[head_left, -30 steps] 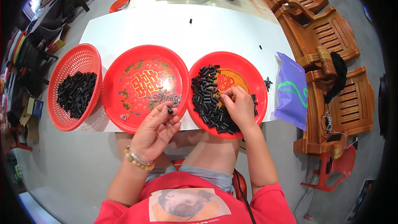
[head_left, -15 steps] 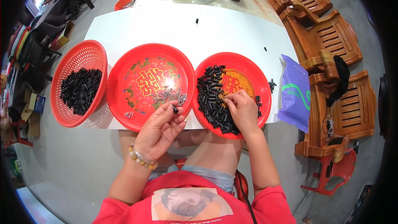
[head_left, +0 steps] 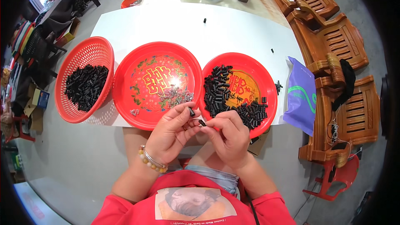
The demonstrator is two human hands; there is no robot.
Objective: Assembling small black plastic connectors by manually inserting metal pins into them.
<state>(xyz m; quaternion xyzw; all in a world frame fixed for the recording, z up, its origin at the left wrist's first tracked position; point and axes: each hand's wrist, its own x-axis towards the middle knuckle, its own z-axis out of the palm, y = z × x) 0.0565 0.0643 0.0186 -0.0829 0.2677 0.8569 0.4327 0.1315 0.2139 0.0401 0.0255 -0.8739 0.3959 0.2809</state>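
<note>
Between the thumb and forefinger of my left hand (head_left: 170,136) is a small black cylindrical piece (head_left: 191,111). Just beside it, my right hand (head_left: 229,137) pinches another small black piece (head_left: 202,123), close to the left fingertips. Both hands are over the table's near edge, between two red trays. The right red tray (head_left: 268,79) carries many loose black pieces (head_left: 216,89). In the middle red tray (head_left: 125,73) lies a heap of tiny shiny metallic-looking parts (head_left: 177,96), too small to name. A bracelet of beads circles my left wrist.
At the left, a red perforated basket (head_left: 66,64) holds a pile of black pieces (head_left: 86,86). A purple bag (head_left: 301,96) lies at the table's right edge. Stray black pieces (head_left: 204,20) rest on the white tabletop (head_left: 241,29). Wooden chairs (head_left: 333,37) stand along the right.
My right hand has left the right tray and come toward my left hand with a black piece. Pieces in that tray now spread further along its near side. The view has shifted slightly.
</note>
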